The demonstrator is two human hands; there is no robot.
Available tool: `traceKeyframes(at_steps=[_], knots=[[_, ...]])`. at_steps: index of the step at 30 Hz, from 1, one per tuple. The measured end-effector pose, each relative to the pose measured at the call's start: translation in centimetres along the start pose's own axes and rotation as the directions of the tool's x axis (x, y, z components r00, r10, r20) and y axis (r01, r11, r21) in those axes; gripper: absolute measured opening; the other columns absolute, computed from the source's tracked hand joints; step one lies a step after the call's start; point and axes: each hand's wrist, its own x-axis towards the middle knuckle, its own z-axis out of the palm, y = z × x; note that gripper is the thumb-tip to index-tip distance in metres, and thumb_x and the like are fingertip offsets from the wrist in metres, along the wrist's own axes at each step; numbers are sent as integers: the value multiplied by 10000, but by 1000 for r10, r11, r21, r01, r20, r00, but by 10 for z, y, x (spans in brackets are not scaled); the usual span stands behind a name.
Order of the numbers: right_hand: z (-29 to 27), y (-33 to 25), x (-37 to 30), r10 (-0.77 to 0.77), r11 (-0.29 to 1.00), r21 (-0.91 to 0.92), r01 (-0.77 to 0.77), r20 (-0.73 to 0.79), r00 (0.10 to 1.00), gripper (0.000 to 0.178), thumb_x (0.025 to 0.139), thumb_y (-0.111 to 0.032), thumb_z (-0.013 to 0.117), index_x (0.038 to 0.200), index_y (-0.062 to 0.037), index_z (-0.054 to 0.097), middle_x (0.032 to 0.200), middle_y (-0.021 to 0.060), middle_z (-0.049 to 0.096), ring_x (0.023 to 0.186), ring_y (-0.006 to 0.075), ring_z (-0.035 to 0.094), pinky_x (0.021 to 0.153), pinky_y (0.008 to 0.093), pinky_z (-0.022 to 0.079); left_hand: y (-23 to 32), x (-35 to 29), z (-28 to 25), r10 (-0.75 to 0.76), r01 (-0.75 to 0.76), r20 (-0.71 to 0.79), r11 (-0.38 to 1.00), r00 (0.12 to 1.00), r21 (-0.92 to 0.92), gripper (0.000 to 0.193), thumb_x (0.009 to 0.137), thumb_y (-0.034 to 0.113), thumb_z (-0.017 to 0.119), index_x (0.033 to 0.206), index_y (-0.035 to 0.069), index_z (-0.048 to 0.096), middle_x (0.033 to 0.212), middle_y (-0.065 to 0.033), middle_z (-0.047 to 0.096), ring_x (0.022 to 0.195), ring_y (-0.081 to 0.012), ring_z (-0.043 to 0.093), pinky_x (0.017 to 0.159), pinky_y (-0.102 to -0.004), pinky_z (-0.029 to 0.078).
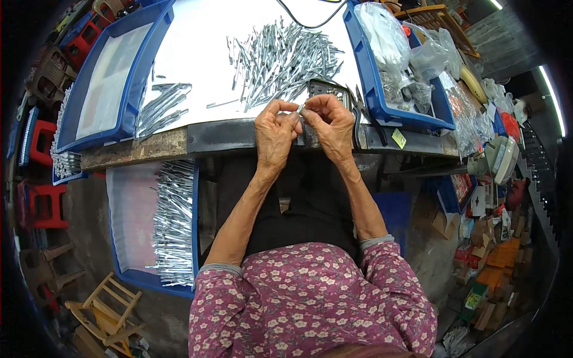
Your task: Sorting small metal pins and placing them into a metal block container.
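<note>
Over the table's front edge, my left hand [276, 132] and my right hand [332, 130] meet with their fingertips pinched together. Between them shows a small silvery metal piece [301, 108], largely covered by the fingers; its exact kind is too small to make out. Beyond the hands lies a large heap of thin silvery metal strips [286, 56]. Just behind my right hand stands a dark tray of small parts [326, 88]. Pliers with dark handles [357, 122] lie at the table edge beside that hand. A smaller bundle of metal strips [162, 108] rests farther left.
A blue tray [128, 89] stands on the table's left; another blue tray [373, 89] with plastic bags is on the right. Below the table at left, a blue bin [195, 227] holds many metal strips. A wooden chair [107, 310] and red stools [45, 206] stand left.
</note>
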Motion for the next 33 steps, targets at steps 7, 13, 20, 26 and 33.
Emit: traceKeyframes(at_steps=[7,13,20,26,33], knots=[[-2,3,-1,-262,921,-293,255,16,965,109,764,4,620,861,-12,576,741,25,597,655,62,553,577,197,442,1,1,-1,-16,16,6,1000,1000,-14,70,817,-1,511,879,-1,544,571,-7,531,460,-11,419,405,-141,297],[-10,0,4,-305,917,-242,317,83,949,130,757,21,622,871,-13,568,764,37,609,669,74,567,598,195,452,4,2,-9,-81,98,105,981,991,-170,82,823,22,532,900,-7,529,575,-26,535,394,-4,341,346,-146,212],[-14,1,7,46,948,306,-91,149,988,236,747,18,641,932,-1,496,784,69,613,708,97,596,634,199,494,15,1,-13,-183,223,193,951,964,-213,82,822,26,538,898,0,526,571,-32,530,391,-6,330,342,-149,199],[-4,3,8,87,930,347,-120,109,990,252,752,21,632,952,19,479,800,81,617,696,101,599,633,212,508,-2,0,-3,66,-66,-4,996,998,54,29,819,7,517,836,-2,539,574,-13,519,456,-20,396,409,-169,290],[9,-4,6,132,947,293,-133,24,991,319,771,16,608,1052,75,470,849,105,620,704,127,608,638,214,508,-1,-2,5,222,-184,-134,951,966,247,47,820,0,488,820,-5,535,581,2,498,509,-45,432,448,-208,347]])
